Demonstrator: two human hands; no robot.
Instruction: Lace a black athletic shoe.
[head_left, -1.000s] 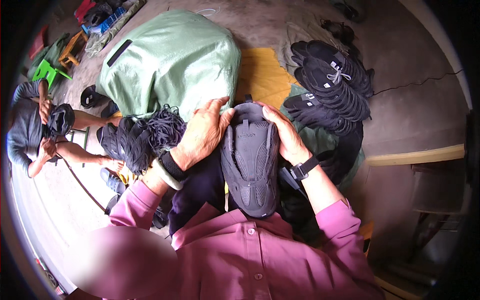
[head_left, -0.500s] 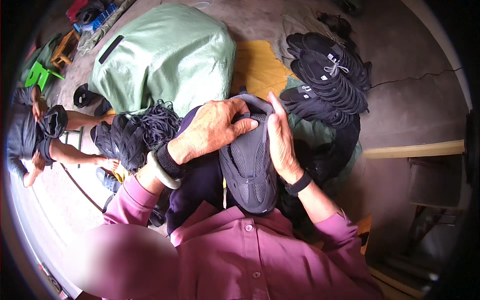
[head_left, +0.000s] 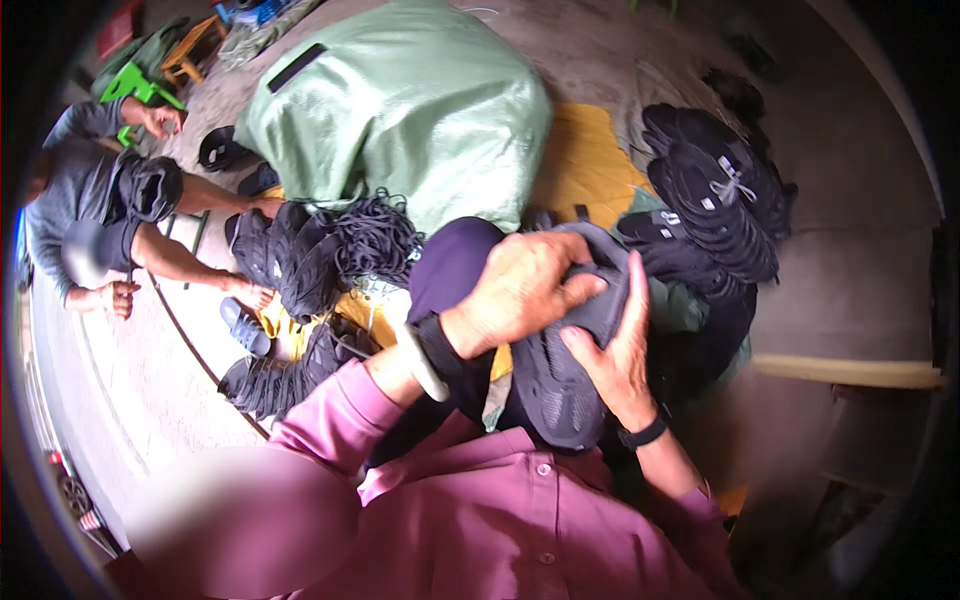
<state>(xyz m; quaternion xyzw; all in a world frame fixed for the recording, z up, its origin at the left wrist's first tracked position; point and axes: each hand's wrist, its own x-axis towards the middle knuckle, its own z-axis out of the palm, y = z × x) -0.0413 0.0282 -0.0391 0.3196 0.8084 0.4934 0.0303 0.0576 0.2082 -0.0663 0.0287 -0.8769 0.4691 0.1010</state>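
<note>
A dark grey shoe upper (head_left: pixel 560 385) rests over my lap, its toe toward my body and its collar away from me. My left hand (head_left: pixel 525 290) grips the far left side of the collar, thumb over the padded edge and fingertips inside the opening. Along the right side lies my right hand (head_left: pixel 622 365), its fingers stretched up the outer wall and its thumb across the tongue area. What my left fingertips touch inside is hidden. No laces can be made out on the upper.
A large pale green sack (head_left: pixel 400 110) stands ahead. Stacked black shoe uppers (head_left: pixel 710 190) lie at right; more uppers (head_left: pixel 285 260) and a heap of black laces (head_left: pixel 375 235) lie at left. A co-worker (head_left: pixel 110 200) sits at far left near a green stool (head_left: pixel 135 85).
The view has shifted, so the scene sits farther right and lower. My right thumb has come over the front of the upper. The co-worker's hands have moved apart, one now raised.
</note>
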